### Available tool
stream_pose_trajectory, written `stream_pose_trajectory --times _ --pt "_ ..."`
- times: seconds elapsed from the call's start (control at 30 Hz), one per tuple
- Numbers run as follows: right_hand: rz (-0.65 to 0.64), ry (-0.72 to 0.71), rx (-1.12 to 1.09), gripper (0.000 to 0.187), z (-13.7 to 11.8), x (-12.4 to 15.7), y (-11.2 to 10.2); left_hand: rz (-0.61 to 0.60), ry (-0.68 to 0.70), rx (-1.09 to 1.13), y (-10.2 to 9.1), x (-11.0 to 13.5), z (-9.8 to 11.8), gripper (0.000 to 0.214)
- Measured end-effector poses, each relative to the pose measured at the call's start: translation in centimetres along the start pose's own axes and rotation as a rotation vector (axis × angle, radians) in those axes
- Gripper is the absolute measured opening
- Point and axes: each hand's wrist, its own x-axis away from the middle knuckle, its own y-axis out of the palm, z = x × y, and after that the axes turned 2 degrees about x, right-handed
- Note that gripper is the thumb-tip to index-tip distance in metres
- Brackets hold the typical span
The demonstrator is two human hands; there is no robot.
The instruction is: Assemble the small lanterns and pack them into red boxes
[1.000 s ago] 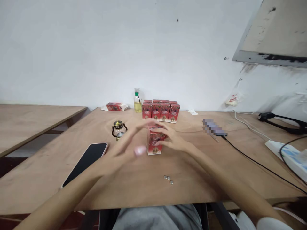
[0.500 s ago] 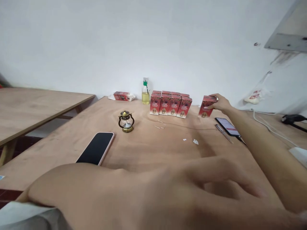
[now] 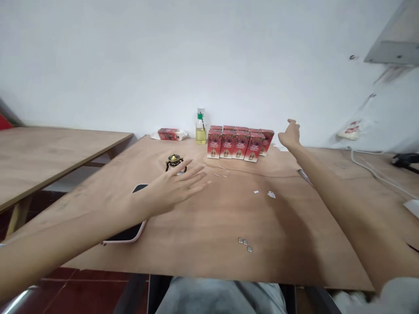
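Observation:
My left hand (image 3: pixel 176 183) reaches over the wooden table (image 3: pixel 203 226) with fingers stretched out flat, holding nothing, just in front of a small brass lantern (image 3: pixel 174 161). A dark phone in a pink case (image 3: pixel 129 231) lies partly under my left wrist. My right hand (image 3: pixel 290 134) is stretched far out, fingers loosely open and empty, just right of a row of several red boxes (image 3: pixel 240 143) by the wall.
A small bottle of yellow liquid (image 3: pixel 200 129) and a lying red box (image 3: pixel 168 134) stand at the back. Three coin cells (image 3: pixel 245 243) lie near the front edge, small pins and white scraps (image 3: pixel 271 194) mid-table. Cables (image 3: pixel 369 168) run at right. A second table (image 3: pixel 49 152) is left.
My right hand set the red box at the right end of the row and let it go. My left hand moved from close to the camera out toward the lantern.

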Motion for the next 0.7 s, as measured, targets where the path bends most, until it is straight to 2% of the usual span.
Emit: stream_pose_trajectory --times 0.07,0.1,0.17,0.27,0.3,0.37,0.43,0.53,0.63,0.7 --pt "0.078 -0.074 -0.076 0.06 -1.5 3.3 -2.3 -0.059 -0.009 -0.013 2.8 -0.6 -2.5 0.069" --pt "0.026 -0.147 -0.139 0.057 -2.3 5.8 -3.4 -0.067 -0.029 -0.004 3.8 -0.7 -3.4 0.07" --pt "-0.211 -0.323 -0.237 0.051 -3.8 12.2 -5.7 -0.035 -0.068 0.024 5.3 -0.9 -5.0 0.068" --pt "-0.579 -0.521 -0.153 0.053 -5.4 22.3 -8.0 -0.036 -0.086 -0.05 6.6 -1.1 -6.8 0.064" --pt "-0.734 -0.607 -0.115 0.055 -5.6 25.1 -8.3 -0.055 -0.09 -0.094 7.0 -1.2 -7.3 0.062" --pt "-0.949 -0.784 -0.084 0.058 -5.8 28.8 -8.3 -0.107 -0.105 -0.183 7.9 -1.3 -8.2 0.054" --pt "-1.04 -0.848 -0.047 0.054 -5.7 30.1 -7.7 -0.154 -0.129 -0.249 8.7 -1.5 -9.0 0.041" --pt "-1.043 -0.866 -0.034 0.048 -5.5 29.3 -6.1 -0.185 -0.17 -0.306 8.3 -2.0 -9.3 0.027" --pt "-0.984 -0.899 -0.061 0.045 -5.4 27.4 -3.9 -0.134 -0.252 -0.317 6.0 -2.6 -7.3 0.023" --pt "-0.906 -0.866 -0.09 0.044 -5.1 26.4 -2.5 0.001 -0.354 -0.213 4.3 -2.9 -4.6 0.028"
